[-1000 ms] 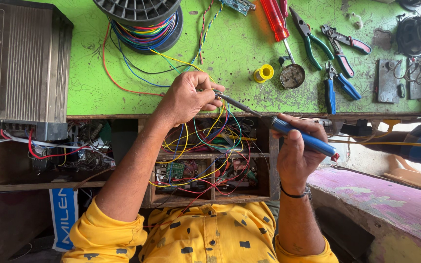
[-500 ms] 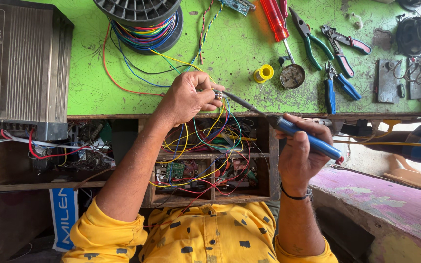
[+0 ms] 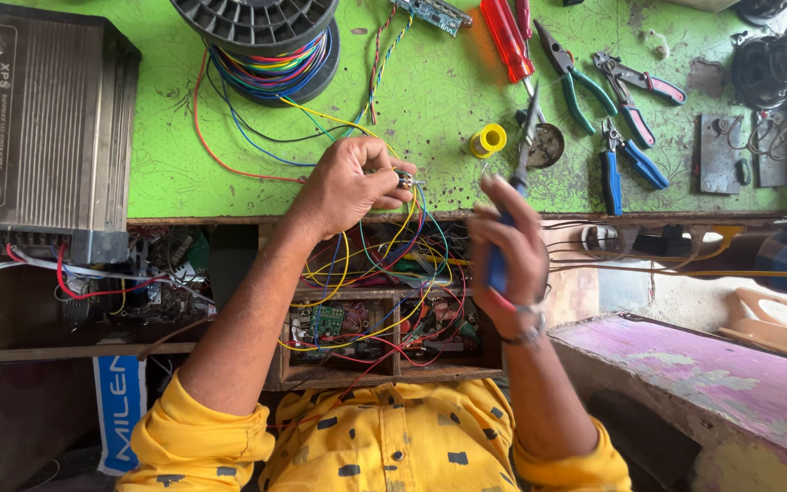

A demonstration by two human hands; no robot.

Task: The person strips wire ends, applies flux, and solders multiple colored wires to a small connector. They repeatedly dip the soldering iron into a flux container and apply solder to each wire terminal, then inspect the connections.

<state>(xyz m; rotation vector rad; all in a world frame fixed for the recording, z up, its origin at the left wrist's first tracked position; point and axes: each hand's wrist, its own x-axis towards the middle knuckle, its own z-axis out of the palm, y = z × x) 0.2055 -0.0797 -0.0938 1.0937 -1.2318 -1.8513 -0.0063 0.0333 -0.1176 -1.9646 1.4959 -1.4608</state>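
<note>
The left hand (image 3: 343, 187) is closed in a pinch on a small metal-ended part (image 3: 404, 181) where several coloured wires (image 3: 384, 264) come together, held just over the front edge of the green table (image 3: 229, 173). The right hand (image 3: 507, 255) is wrapped shut around the blue handle of a soldering iron (image 3: 514, 196), whose thin dark shaft rises from the fist and leans slightly right, so that its tip stands up over the table near a yellow roll (image 3: 488, 139) and a round tin (image 3: 546, 146). The long axis of the iron therefore runs nearly straight away from the person, not across toward the pinched part. That part lies to the left of the right hand and a little farther from the person than its knuckles; the iron's tip is farther away still and off to the right of it, well apart from it. The two hands are near each other but not touching, with loose wires hanging between them into the open wooden drawer (image 3: 384, 364) full of circuit boards below. The left hand alone is on the part; the right hand is the nearer one to the tools beyond, a red screwdriver (image 3: 508, 36) and pliers (image 3: 576, 77). A spool of multicoloured wire (image 3: 270, 64) sits behind the left hand, and a ribbed grey metal box (image 3: 38, 128) stands far left.
</note>
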